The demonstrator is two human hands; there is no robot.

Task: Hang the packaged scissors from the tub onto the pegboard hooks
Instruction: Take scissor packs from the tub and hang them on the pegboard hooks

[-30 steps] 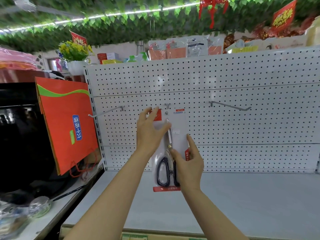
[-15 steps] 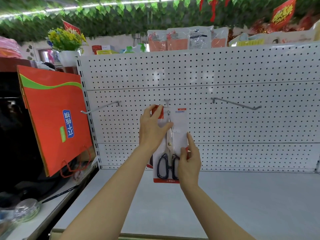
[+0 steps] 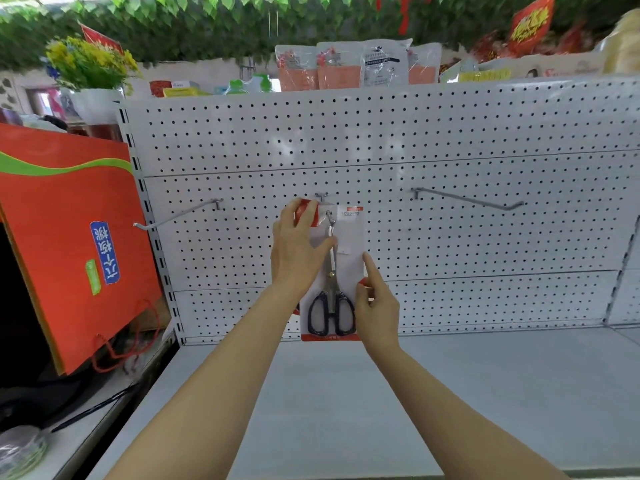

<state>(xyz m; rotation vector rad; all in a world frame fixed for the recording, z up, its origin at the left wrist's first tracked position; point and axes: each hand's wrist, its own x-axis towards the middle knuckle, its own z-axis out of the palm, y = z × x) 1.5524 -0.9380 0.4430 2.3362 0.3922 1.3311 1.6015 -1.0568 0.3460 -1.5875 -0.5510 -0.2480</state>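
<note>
Scissors (image 3: 331, 271) in their flat card pack sat upright against the pegboard (image 3: 398, 140), and I had both hands on the pack. It was at the middle hook (image 3: 327, 211), whose tip showed in front of the card near its top edge, so the card looked threaded on, though I could not tell whether its weight was on the hook. The black handles pointed down and the blades pointed up toward the hook.

My left hand (image 3: 298, 254) gripped the upper left part of the pack, fingers spread over the red corner and thumb pressed across the front near the blades. My right hand (image 3: 375, 301) pinched the right edge lower down, beside the handles, with the forefinger stretched up along the card's edge and the other fingers curled in.

Two more hooks stuck out of the board. The left hook (image 3: 176, 214) and the right hook (image 3: 467, 200) were both bare and well apart from the pack. Below lay the grey shelf (image 3: 450, 393), with the pack's bottom edge just above its back line. An orange paper bag (image 3: 69, 237) stood to the left of the board. On top of the board stood some packets (image 3: 353, 65), and a pot of yellow flowers (image 3: 86, 62) was at the far left.
</note>
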